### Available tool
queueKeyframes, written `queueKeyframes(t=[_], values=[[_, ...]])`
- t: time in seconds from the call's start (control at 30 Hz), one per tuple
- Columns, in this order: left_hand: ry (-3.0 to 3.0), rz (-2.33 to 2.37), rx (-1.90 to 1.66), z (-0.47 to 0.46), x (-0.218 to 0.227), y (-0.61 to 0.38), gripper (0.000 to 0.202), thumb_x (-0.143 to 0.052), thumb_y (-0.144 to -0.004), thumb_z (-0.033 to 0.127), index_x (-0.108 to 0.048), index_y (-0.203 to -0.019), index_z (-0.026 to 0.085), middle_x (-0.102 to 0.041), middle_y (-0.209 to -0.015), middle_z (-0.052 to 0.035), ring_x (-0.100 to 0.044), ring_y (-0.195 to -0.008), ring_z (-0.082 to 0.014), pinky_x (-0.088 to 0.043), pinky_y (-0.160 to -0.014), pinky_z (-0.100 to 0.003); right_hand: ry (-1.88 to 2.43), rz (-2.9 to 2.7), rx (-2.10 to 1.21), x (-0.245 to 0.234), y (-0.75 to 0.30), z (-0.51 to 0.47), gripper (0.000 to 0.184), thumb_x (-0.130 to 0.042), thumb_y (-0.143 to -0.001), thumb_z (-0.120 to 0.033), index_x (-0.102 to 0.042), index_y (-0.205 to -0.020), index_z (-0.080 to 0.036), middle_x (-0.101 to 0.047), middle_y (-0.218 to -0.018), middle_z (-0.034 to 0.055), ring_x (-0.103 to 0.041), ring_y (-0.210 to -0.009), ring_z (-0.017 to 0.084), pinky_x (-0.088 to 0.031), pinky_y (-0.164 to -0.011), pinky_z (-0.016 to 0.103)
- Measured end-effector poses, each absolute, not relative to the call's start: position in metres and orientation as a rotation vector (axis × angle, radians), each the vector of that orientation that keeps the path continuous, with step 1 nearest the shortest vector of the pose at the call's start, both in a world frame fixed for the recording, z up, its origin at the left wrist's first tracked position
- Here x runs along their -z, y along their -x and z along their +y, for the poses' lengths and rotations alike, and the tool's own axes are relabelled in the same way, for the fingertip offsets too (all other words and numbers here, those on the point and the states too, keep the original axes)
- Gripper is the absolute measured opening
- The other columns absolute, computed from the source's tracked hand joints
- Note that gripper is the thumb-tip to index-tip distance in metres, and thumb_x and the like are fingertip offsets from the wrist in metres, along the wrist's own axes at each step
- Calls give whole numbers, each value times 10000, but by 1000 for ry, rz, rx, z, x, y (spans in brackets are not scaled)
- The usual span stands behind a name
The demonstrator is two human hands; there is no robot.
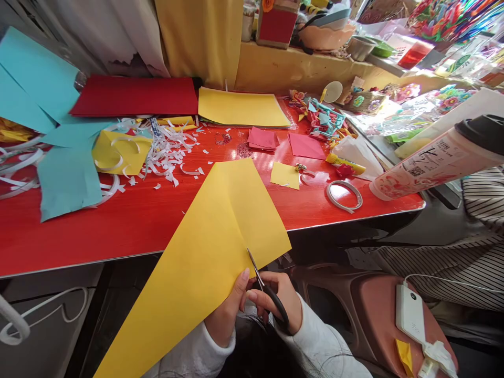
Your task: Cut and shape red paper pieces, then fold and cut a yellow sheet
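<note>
A large sheet of yellow paper [197,247] reaches from the lower left up over the table's front edge. My left hand [228,310] pinches its lower edge, thumb on top and the other fingers hidden beneath. In my right hand [281,299] is a pair of scissors [275,302] with black handles. The blades lie on the sheet along a cut or crease line, pointing up and slightly left. To the right of that line, a strip of the sheet stands at a slightly different angle.
White paper scraps [169,149], red paper [137,97], a yellow paper stack [244,107] and blue sheets [71,178] lie on the red table [129,231]. A tape roll [344,196] and a leaning cup [433,163] stand right. A power bank [409,312] rests on a stool [378,299].
</note>
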State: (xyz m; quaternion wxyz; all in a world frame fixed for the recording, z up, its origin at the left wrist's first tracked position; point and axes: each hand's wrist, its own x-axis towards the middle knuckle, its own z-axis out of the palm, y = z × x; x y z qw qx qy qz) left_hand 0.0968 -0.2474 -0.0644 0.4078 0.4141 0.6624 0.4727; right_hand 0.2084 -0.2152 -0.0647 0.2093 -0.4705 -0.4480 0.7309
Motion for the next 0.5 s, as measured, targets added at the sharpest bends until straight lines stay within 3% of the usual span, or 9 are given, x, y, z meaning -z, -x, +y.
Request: queueKeyframes(t=[0.2, 0.37, 0.5], values=[[-995, 1619, -1177, -245, 65, -96, 481, -458, -756, 335, -305, -318, 209, -308, -310, 42, -391, -351, -83, -433, -575, -241, 1277, -1256, -2027, 71, -213, -214, 396, -709, -516, -352, -578, -764, -72, -526, -500, -7, -443, -371, 61, -368, -346, 172], [-940, 1604, -1162, -245, 62, -99, 329, -464, -757, 321, -514, -452, 207, -318, -309, 60, -331, -312, -75, -379, -422, -223, 1261, -1281, -2000, 69, -213, -211, 352, -717, -498, -360, -535, -663, -108, -495, -475, -27, -438, -398, 62, -360, -391, 180], [-953, 1528, -1149, -246, 63, -103, 400, -452, -769, 304, -466, -381, 205, -317, -320, 55, -314, -323, -68, -363, -416, -215, 1220, -1320, -1977, 67, -213, -208, 367, -695, -503, -422, -516, -620, -125, -484, -487, -27, -445, -443, 73, -372, -446, 198]])
